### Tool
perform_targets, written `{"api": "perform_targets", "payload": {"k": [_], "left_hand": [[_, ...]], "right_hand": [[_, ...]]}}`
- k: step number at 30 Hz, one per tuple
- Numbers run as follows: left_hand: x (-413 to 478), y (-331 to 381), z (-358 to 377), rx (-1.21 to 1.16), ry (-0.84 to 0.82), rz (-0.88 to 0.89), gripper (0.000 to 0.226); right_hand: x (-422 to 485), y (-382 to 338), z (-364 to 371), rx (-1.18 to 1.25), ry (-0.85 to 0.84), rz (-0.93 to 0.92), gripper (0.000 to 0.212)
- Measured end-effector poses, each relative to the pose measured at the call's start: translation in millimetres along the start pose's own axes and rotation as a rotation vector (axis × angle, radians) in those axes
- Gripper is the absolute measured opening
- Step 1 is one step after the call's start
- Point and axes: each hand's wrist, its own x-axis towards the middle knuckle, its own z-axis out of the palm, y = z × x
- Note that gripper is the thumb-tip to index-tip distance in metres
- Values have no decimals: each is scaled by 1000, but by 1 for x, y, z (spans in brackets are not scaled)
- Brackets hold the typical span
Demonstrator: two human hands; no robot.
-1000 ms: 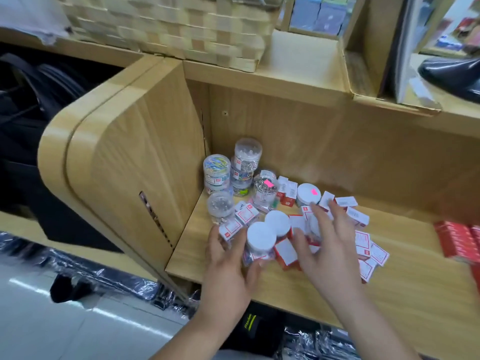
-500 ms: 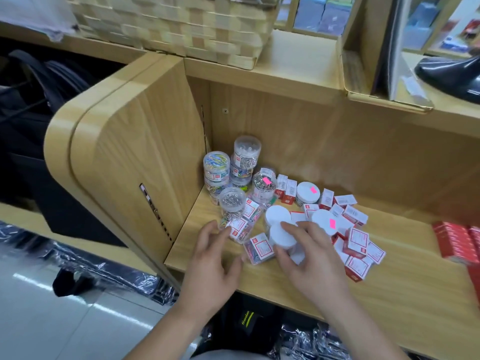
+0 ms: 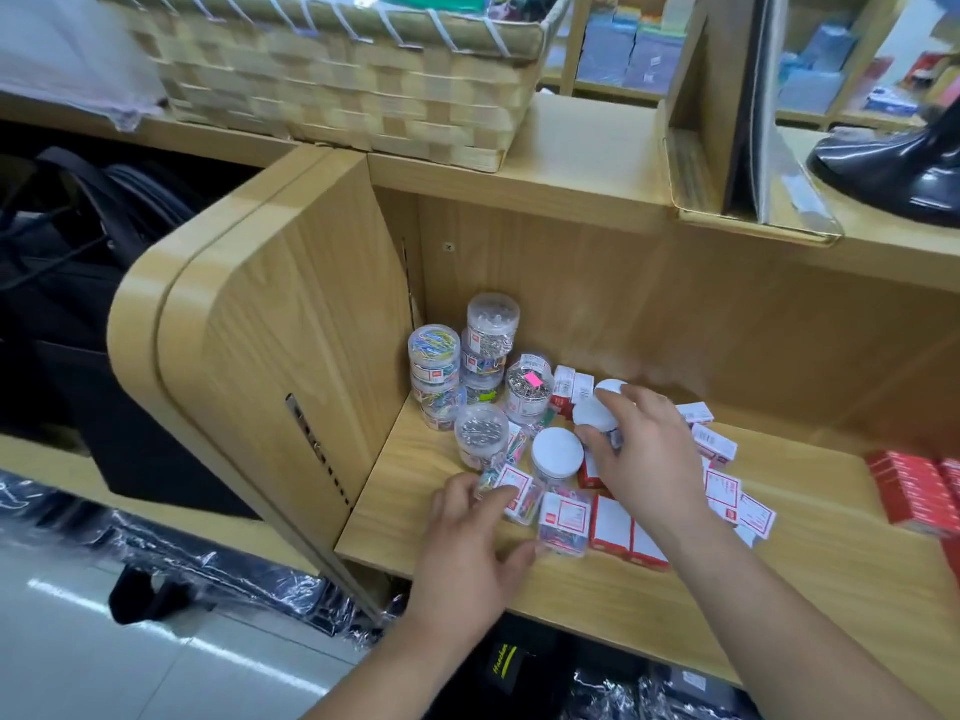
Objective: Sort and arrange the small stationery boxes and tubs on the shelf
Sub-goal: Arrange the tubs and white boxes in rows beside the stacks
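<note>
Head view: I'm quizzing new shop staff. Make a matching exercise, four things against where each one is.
1 woven straw basket
2 clear round tub of coloured paper clips
3 white-lidded round tub
4 stack of red cardboard boxes

A gripped by the right hand
B right end of the shelf
C ledge above the shelf
D back left corner of the shelf

Pairs: 1-C, 2-D, 3-A, 4-B

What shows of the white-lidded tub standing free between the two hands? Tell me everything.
The white-lidded tub is round clear plastic with a flat white lid on, upright on the wooden shelf. Contents unclear. A clear box of coloured clips lies just in front. The right hand, gripping a second tub, is close beside it; contact unclear.
</note>
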Motion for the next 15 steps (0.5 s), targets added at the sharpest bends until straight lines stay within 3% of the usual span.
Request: {"api": "perform_targets", "payload": {"k": [4,7,9,12,15], "left_hand": [[-2,-7,-19,-134,60,-44,49],[13,-21,-36,-178,148,-90,61],[33,-28,-39,-207,55,-123,78],[55,-23,-32,-261,-66,-107,78],[53,-13,-23,-229,-64,-73,73]], "right_hand": [[-36,-25,-5,147,56,-196,47],[-55,-38,10,145,-93,-328,66],[-58,-37,26,42,-179,-343,77],[-60,-31,35,-76,-215,-361,67],[-61,-23,27,-130,-201,-360,58]]}}
